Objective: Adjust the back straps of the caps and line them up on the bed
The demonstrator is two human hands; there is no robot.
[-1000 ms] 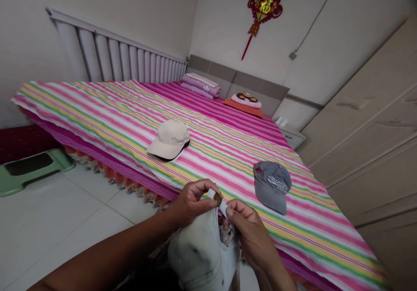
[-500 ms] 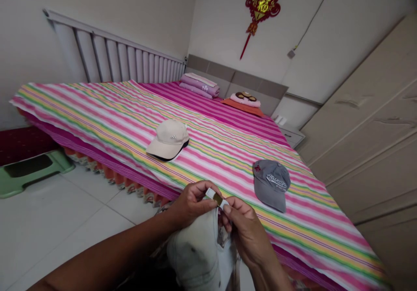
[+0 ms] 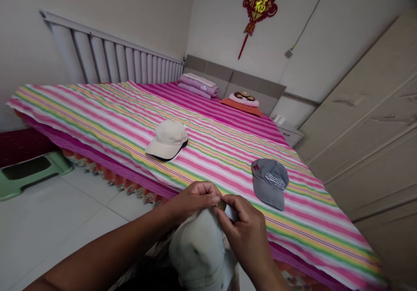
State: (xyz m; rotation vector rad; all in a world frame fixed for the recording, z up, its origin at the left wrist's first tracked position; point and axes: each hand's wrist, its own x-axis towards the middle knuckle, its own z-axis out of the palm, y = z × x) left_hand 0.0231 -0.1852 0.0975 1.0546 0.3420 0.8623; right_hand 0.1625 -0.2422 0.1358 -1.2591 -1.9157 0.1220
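Note:
A pale, light-coloured cap [image 3: 197, 249] hangs below my two hands at the front of the bed. My left hand [image 3: 198, 200] is closed in a pinch at the cap's back strap. On the other side of the strap's brass-coloured buckle [image 3: 221, 204], my right hand [image 3: 246, 226] pinches with thumb and fingers. The fingers partly cover the buckle and most of the strap. Beyond my hands, a beige cap [image 3: 167, 139] with a dark-edged brim lies on the striped sheet. A grey cap [image 3: 270, 182] with white lettering rests to the right.
The bed [image 3: 107, 113] has a striped cover, with folded purple bedding [image 3: 197, 86] and a pink folded item [image 3: 244, 100] near the headboard. A green stool [image 3: 34, 173] stands on the tiled floor at left. A wardrobe [image 3: 368, 121] is on the right.
My right hand has turned and shifted its fingers over the buckle, and the white strap end that stuck out by my left hand no longer shows. The caps on the bed stay put.

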